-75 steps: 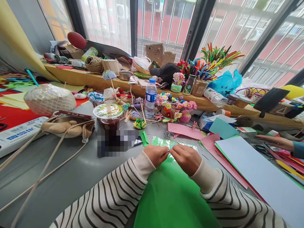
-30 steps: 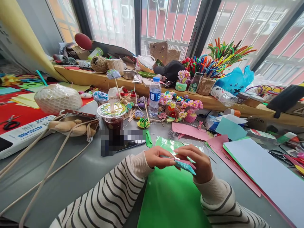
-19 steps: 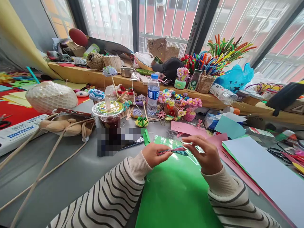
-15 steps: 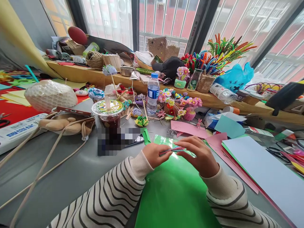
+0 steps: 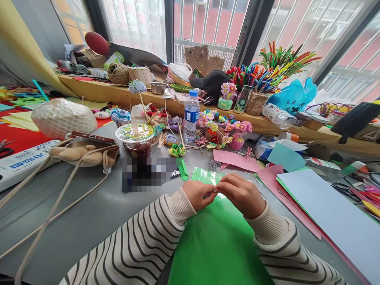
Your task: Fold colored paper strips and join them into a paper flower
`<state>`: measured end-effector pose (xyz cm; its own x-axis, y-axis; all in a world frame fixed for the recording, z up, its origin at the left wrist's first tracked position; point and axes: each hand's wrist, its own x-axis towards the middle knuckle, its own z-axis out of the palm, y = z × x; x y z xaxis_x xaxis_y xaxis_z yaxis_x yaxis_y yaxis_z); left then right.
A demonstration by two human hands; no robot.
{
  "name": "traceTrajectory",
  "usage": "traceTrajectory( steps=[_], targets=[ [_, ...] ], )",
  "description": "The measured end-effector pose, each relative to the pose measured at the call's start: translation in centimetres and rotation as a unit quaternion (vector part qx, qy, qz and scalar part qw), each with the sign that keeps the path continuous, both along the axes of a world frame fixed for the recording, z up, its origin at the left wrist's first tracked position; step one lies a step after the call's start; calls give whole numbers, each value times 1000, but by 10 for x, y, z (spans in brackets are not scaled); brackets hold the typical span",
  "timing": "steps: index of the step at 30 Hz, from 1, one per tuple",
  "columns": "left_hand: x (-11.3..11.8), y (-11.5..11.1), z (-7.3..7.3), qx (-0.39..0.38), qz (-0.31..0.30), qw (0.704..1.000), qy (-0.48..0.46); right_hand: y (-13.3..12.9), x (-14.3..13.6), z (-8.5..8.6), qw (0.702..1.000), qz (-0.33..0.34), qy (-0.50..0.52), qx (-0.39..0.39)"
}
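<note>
My left hand (image 5: 200,194) is closed around a bundle of thin coloured strips (image 5: 210,192), of which only a short piece shows between the fingers. From the right, my right hand (image 5: 241,194) meets it, its fingers bent together and pinching at the bundle's end. Most of the bundle is hidden by the fingers. Both hands are just above a shiny green sheet (image 5: 221,245) lying on the grey table. A folded green paper piece (image 5: 183,170) lies just beyond my left hand.
Left of my hands stand a lidded drink cup (image 5: 135,136) and a beige corded bag (image 5: 86,154). A water bottle (image 5: 192,116) and handmade flowers (image 5: 225,128) are behind. Stacked paper (image 5: 320,209) lies to the right, pink paper (image 5: 236,160) ahead. A crowded ledge (image 5: 118,93) runs below the window.
My right hand has moved left and its spread fingers have closed onto the bundle's end. My left hand has turned slightly, and less of the strips now shows.
</note>
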<state>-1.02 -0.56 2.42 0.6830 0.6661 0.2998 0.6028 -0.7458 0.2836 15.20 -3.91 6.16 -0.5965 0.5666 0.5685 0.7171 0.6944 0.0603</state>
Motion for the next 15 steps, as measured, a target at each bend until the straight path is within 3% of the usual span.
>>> traceTrajectory(
  steps=[8, 15],
  targets=[
    [-1, -2, 12, -28, 22, 998, 58, -1, -7, -7, 982, -45, -132, 127],
    [-1, 2, 11, -35, 44, 996, 73, 3, -9, -7, 973, -46, -191, 117]
  ],
)
